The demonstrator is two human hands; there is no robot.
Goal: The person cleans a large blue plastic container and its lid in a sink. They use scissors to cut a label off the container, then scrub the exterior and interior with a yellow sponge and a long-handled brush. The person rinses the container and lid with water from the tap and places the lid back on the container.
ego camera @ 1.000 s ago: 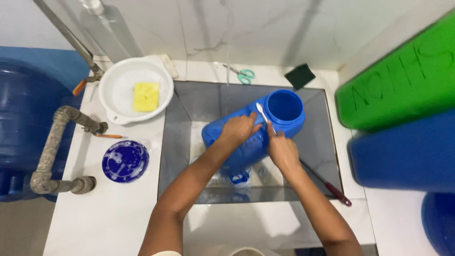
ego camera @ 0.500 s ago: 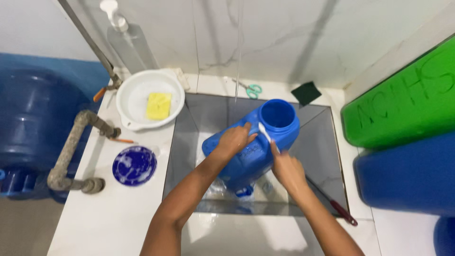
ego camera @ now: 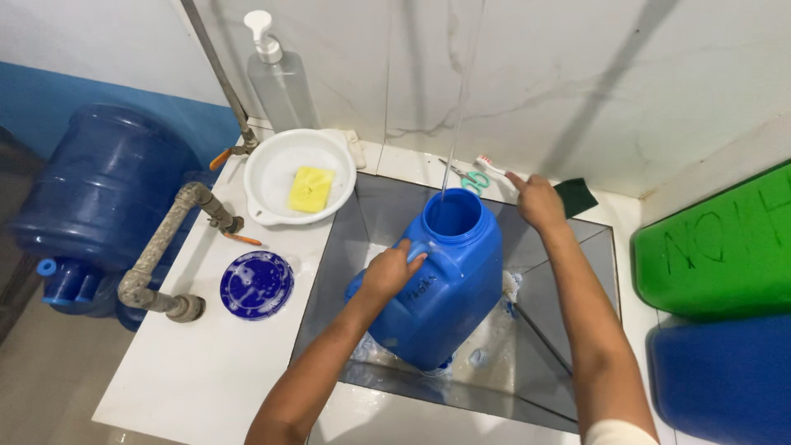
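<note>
A blue plastic jerrycan (ego camera: 445, 288) stands tilted in the grey sink (ego camera: 379, 206), its wide mouth up. A thin stream of water (ego camera: 457, 107) falls into that mouth. My left hand (ego camera: 391, 270) grips the can by its shoulder, near the handle. My right hand (ego camera: 535, 200) reaches to the back ledge and holds a white toothbrush (ego camera: 493, 167) with a reddish head, close to green-handled scissors (ego camera: 471, 180) and a dark green scouring pad (ego camera: 577, 196).
A white basin (ego camera: 272, 194) holding a yellow sponge (ego camera: 311, 189) sits left of the sink, beside a clear pump bottle (ego camera: 278, 78). A blue round lid (ego camera: 256, 285) lies on the white counter. A large blue water jug (ego camera: 99, 198), grey pipes and green and blue containers flank the area.
My right hand lifted the toothbrush off the can and moved it back to the ledge. The can was tipped more upright under the water stream. The camera view shifted.
</note>
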